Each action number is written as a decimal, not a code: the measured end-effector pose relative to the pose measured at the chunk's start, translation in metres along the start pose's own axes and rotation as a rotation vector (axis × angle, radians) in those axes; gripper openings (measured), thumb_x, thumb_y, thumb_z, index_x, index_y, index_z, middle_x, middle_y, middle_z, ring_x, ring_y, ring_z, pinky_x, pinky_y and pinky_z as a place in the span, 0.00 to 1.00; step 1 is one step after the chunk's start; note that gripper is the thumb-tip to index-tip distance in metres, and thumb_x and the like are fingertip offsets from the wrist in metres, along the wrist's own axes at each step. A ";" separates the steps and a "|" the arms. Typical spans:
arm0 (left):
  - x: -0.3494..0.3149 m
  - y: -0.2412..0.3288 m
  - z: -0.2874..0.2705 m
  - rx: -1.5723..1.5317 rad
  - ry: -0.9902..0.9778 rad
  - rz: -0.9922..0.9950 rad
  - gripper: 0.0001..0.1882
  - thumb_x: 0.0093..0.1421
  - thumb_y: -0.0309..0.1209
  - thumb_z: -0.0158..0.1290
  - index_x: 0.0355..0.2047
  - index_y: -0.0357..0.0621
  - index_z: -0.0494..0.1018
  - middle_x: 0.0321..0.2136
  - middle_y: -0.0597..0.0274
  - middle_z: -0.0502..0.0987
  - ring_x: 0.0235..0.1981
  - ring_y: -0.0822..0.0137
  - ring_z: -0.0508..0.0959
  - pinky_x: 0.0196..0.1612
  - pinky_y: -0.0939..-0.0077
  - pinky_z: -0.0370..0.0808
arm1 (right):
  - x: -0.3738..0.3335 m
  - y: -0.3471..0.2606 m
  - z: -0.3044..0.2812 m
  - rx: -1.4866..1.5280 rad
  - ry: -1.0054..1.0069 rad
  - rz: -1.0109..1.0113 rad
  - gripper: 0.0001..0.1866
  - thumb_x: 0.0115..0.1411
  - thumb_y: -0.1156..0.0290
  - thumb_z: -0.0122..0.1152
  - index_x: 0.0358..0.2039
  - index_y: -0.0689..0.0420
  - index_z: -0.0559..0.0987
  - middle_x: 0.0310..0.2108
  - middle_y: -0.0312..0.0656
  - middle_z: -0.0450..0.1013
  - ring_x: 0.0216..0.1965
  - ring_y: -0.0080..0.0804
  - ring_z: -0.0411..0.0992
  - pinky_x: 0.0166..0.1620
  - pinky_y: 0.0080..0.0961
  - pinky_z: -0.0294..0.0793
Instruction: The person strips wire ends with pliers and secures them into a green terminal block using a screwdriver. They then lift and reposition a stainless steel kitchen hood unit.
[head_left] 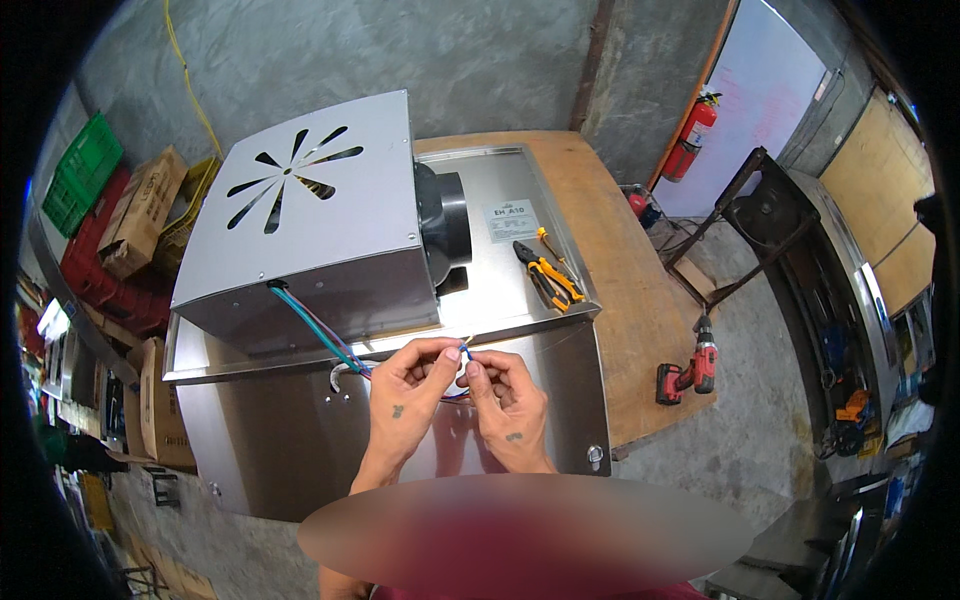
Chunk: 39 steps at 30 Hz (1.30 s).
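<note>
- Your left hand (410, 385) and right hand (505, 400), nearest you, meet fingertip to fingertip, each pinching the bared wire ends (463, 357) just over the steel cabinet (560, 400).
- Wires (315, 325): blue, green and red, running from a hole in the blower housing (300, 220) to your fingers.
- Step in hand, by judgement: joining the conductors; next calls for a firm, steady twist.
- Pliers (550, 280): idle on the top panel, to the right.

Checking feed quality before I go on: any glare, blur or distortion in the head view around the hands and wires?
Head view: fisheye bends the wooden table edges and blackens the rim; bright glare on the steel housing just above the left hand and right hand; the wires stay sharp; a blurred smear hides the bottom centre.
</note>
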<state>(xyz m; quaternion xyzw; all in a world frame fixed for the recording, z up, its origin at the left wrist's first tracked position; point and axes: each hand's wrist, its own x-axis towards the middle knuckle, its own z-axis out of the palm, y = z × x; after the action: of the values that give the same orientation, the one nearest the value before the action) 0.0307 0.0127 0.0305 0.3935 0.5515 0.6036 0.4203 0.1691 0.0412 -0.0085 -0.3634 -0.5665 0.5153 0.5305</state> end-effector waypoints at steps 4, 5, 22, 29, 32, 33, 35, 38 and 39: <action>0.001 -0.001 0.000 -0.040 -0.017 -0.003 0.12 0.71 0.29 0.64 0.49 0.32 0.83 0.38 0.63 0.86 0.36 0.79 0.82 0.42 0.83 0.80 | 0.000 -0.002 -0.002 -0.026 -0.013 0.003 0.10 0.74 0.72 0.64 0.50 0.64 0.81 0.36 0.43 0.84 0.36 0.23 0.83 0.39 0.23 0.83; 0.001 0.000 0.001 -0.062 -0.022 -0.007 0.12 0.71 0.28 0.64 0.49 0.32 0.83 0.38 0.62 0.86 0.37 0.78 0.83 0.43 0.82 0.81 | 0.000 -0.003 -0.001 -0.020 -0.005 0.006 0.09 0.74 0.73 0.65 0.50 0.64 0.81 0.36 0.43 0.84 0.36 0.23 0.83 0.39 0.23 0.83; 0.002 0.003 -0.004 0.026 -0.072 -0.096 0.08 0.70 0.30 0.65 0.45 0.38 0.84 0.40 0.65 0.85 0.39 0.78 0.80 0.48 0.80 0.77 | 0.011 -0.024 -0.023 -0.384 -0.149 -0.185 0.12 0.72 0.81 0.63 0.54 0.64 0.80 0.41 0.45 0.83 0.39 0.30 0.83 0.44 0.26 0.82; 0.008 0.016 -0.022 -0.012 -0.381 -0.207 0.12 0.72 0.36 0.64 0.46 0.39 0.83 0.38 0.64 0.86 0.42 0.75 0.83 0.46 0.79 0.79 | 0.066 -0.038 -0.062 -0.373 -0.486 -0.572 0.16 0.65 0.89 0.62 0.51 0.62 0.84 0.44 0.46 0.83 0.45 0.39 0.82 0.48 0.31 0.82; 0.012 0.018 -0.030 -0.009 -0.478 -0.256 0.13 0.72 0.37 0.64 0.46 0.39 0.83 0.38 0.64 0.86 0.42 0.76 0.82 0.46 0.80 0.78 | 0.070 -0.041 -0.065 -0.306 -0.660 -0.523 0.22 0.59 0.90 0.65 0.53 0.60 0.84 0.45 0.46 0.82 0.47 0.41 0.81 0.49 0.34 0.82; 0.013 0.021 -0.032 -0.023 -0.504 -0.281 0.13 0.72 0.37 0.64 0.46 0.39 0.83 0.38 0.64 0.86 0.41 0.77 0.82 0.46 0.80 0.78 | 0.071 -0.042 -0.065 -0.281 -0.709 -0.509 0.23 0.59 0.90 0.64 0.54 0.60 0.84 0.45 0.46 0.81 0.48 0.41 0.80 0.49 0.35 0.81; 0.014 0.023 -0.037 -0.042 -0.560 -0.313 0.13 0.71 0.37 0.65 0.46 0.39 0.83 0.38 0.64 0.86 0.40 0.77 0.82 0.45 0.80 0.77 | 0.074 -0.046 -0.068 -0.296 -0.775 -0.528 0.22 0.59 0.89 0.66 0.53 0.57 0.84 0.45 0.44 0.81 0.48 0.40 0.80 0.50 0.35 0.81; 0.017 0.022 -0.043 -0.058 -0.632 -0.341 0.12 0.70 0.36 0.66 0.45 0.39 0.84 0.37 0.64 0.86 0.39 0.77 0.82 0.46 0.79 0.77 | 0.080 -0.049 -0.069 -0.318 -0.865 -0.581 0.20 0.59 0.87 0.67 0.51 0.58 0.84 0.45 0.42 0.80 0.47 0.41 0.80 0.50 0.36 0.81; 0.018 0.022 -0.044 -0.067 -0.644 -0.353 0.12 0.70 0.36 0.66 0.44 0.39 0.84 0.36 0.64 0.86 0.40 0.76 0.82 0.47 0.78 0.77 | 0.082 -0.051 -0.069 -0.324 -0.888 -0.598 0.19 0.60 0.86 0.68 0.51 0.58 0.83 0.45 0.42 0.80 0.47 0.41 0.80 0.50 0.36 0.81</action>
<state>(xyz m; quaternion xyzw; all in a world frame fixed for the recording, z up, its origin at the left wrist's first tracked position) -0.0180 0.0138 0.0493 0.4481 0.4304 0.3845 0.6827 0.2294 0.1228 0.0533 -0.0118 -0.8858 0.3526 0.3014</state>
